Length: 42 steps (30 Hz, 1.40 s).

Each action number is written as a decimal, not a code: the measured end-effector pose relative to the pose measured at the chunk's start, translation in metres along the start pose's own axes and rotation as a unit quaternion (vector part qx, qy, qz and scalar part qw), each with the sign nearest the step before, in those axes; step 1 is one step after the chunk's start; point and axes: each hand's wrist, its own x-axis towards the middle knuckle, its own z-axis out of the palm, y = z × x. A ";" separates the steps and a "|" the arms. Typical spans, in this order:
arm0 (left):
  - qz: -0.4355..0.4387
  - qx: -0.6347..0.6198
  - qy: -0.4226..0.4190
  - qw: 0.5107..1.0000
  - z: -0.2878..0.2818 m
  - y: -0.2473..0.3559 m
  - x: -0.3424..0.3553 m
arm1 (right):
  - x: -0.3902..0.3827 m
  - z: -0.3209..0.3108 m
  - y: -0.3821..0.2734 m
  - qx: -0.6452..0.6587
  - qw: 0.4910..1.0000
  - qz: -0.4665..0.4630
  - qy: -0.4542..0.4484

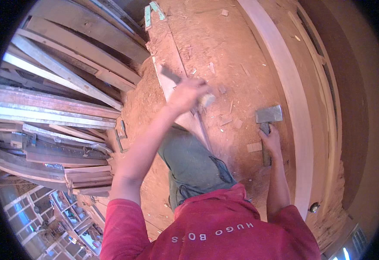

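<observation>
Chisel (170,74): my left hand (188,93) wrapped round it over board (191,123), blade far-left, butt near-right | block-headed mallet (268,115): right of butt, well apart, handle fore-aft, my right fingers (272,135) closed round it | blade contact: blurred, can't tell

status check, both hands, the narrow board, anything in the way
Left hand gripping blurred chisel-like tool over narrow board, contact unclear. Right hand gripping square-headed hammer, off to the right. Loose wood scraps between them, apparently blocking nothing.
</observation>
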 end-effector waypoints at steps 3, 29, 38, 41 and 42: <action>0.107 0.009 -0.033 0.994 0.044 0.055 0.012 | 0.004 -0.014 0.008 -0.075 0.997 -0.011 0.029; -0.520 -0.115 0.339 0.775 0.136 0.012 -0.368 | -0.274 0.103 0.164 -0.190 0.972 0.011 -0.136; -0.664 -0.225 0.116 0.703 0.238 0.091 -0.678 | -0.418 0.148 0.129 -0.266 0.954 0.101 -0.096; -0.635 -0.278 0.125 0.709 0.259 0.095 -0.726 | -0.429 0.173 0.103 -0.270 0.959 0.077 -0.038; -0.634 -0.273 0.130 0.711 0.251 0.092 -0.728 | -0.434 0.180 0.095 -0.268 0.961 0.072 -0.023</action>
